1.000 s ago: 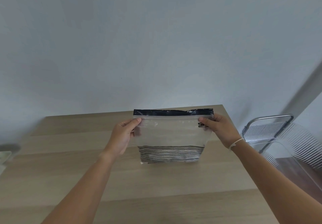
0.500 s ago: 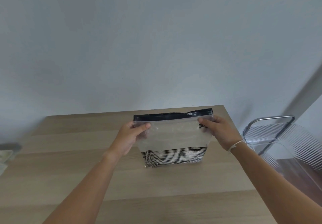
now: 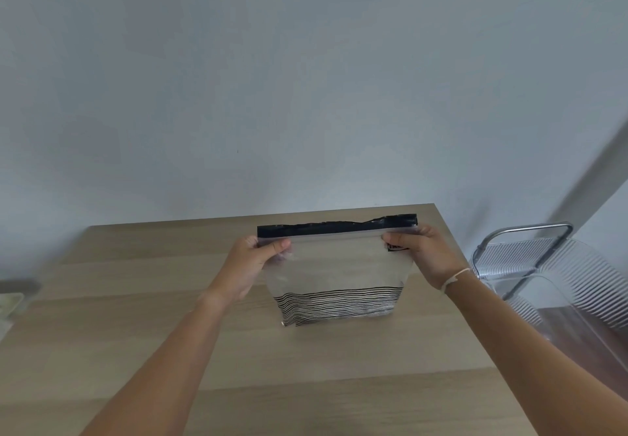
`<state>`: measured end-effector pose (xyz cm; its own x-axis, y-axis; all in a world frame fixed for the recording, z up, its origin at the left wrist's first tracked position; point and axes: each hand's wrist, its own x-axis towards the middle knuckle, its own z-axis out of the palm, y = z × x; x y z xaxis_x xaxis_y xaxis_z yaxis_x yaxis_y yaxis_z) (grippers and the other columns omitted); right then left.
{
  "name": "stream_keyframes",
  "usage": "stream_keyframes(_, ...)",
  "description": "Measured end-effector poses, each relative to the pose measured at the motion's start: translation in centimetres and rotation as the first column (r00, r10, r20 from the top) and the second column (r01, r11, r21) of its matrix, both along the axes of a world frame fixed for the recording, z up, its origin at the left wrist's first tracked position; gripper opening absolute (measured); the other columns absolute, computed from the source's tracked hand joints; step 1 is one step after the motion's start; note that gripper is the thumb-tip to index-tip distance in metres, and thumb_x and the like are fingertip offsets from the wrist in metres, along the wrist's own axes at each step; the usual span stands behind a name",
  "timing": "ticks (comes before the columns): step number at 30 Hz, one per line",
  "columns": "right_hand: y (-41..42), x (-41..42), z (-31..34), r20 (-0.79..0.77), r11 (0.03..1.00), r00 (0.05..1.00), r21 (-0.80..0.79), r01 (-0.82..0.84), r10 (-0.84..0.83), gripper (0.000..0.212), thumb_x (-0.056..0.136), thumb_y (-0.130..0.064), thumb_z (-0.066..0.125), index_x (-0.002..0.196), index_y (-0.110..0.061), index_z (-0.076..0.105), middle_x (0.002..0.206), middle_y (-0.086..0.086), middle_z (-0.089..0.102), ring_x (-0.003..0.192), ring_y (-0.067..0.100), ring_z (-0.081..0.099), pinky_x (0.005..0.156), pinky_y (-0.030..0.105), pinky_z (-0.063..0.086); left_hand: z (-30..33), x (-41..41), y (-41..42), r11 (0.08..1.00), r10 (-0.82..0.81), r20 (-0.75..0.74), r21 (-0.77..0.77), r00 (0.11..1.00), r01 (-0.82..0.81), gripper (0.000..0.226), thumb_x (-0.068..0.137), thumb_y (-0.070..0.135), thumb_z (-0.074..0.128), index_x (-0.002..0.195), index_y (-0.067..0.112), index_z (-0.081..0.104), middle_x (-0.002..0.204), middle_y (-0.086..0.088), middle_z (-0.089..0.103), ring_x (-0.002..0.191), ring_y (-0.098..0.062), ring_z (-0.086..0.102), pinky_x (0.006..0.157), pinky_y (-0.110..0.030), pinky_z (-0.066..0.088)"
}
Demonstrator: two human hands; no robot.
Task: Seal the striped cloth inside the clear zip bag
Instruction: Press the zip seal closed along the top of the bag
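Observation:
A clear zip bag (image 3: 334,262) with a black strip along its top stands upright on the wooden table (image 3: 306,361). The striped cloth (image 3: 338,305), black lines on white, is folded inside at the bottom of the bag. My left hand (image 3: 253,265) pinches the bag's top left corner just below the black strip. My right hand (image 3: 423,254) pinches the top right corner at the same height. The black strip looks wavy near the right end; whether the zip is shut there I cannot tell.
A clear ribbed plastic chair with a metal frame (image 3: 543,265) stands right of the table. A pale object (image 3: 10,299) lies at the table's left edge. A plain wall rises behind the table's far edge.
The bag has shifted slightly right and toward me, its bottom leaning a little. My left thumb has slid inward along the top edge. Both hands keep their grip.

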<state>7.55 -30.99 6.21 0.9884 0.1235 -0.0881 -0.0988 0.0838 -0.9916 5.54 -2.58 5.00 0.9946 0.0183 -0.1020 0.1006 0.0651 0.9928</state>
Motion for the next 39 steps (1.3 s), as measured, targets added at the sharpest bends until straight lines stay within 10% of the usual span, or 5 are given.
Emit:
stream_keyframes(15, -0.6, 0.2, 0.3, 0.082, 0.993, 0.996, -0.117, 0.027, -0.017, 0.007, 0.079, -0.015, 0.066, 0.080, -0.020, 0.070, 0.062, -0.008, 0.072, 0.066, 0.001, 0.065, 0.062, 0.010, 0.050, 1.5, 0.1, 0.1, 0.997, -0.069, -0.015, 0.035, 0.998, 0.069, 0.016, 0.065, 0.030, 0.070, 0.076, 0.020, 0.076, 0.072, 0.005, 0.075, 0.065, -0.005, 0.066, 0.055, -0.019, 0.054)
stream_keyframes(26, -1.6, 0.5, 0.3, 0.104, 0.986, 0.994, -0.162, 0.036, -0.019, 0.010, 0.076, -0.006, 0.067, 0.085, -0.001, 0.069, 0.059, -0.009, 0.069, 0.060, 0.000, 0.062, 0.059, 0.010, 0.049, 1.5, 0.3, 0.7, 0.954, 0.006, 0.057, 0.300, 0.998, -0.022, 0.005, 0.076, 0.016, 0.070, 0.072, 0.019, 0.071, 0.056, 0.009, 0.066, 0.053, -0.001, 0.057, 0.055, -0.012, 0.049)
stream_keyframes(32, -1.4, 0.3, 0.9, 0.087, 0.989, 0.996, -0.145, 0.014, -0.002, 0.023, 0.080, -0.011, 0.064, 0.098, 0.003, 0.066, 0.094, 0.019, 0.066, 0.086, 0.022, 0.060, 0.086, 0.034, 0.047, 2.1, 0.4, 0.5, 0.968, -0.021, 0.059, 0.252, 0.998, 0.005, 0.008, 0.080, 0.011, 0.066, 0.078, 0.018, 0.070, 0.067, 0.005, 0.068, 0.061, -0.006, 0.059, 0.060, -0.015, 0.051)
stream_keyframes(39, -0.5, 0.3, 1.6, 0.116, 0.971, 0.993, -0.238, -0.010, 0.038, 0.017, 0.079, -0.010, 0.065, 0.095, -0.004, 0.068, 0.082, 0.006, 0.069, 0.067, 0.000, 0.064, 0.067, 0.010, 0.050, 5.3, 1.1, 0.8, 0.798, -0.288, 0.002, 0.553, 0.958, 0.239, 0.010, 0.074, 0.024, 0.074, 0.084, 0.025, 0.073, 0.070, 0.015, 0.072, 0.068, 0.001, 0.062, 0.063, -0.009, 0.046)
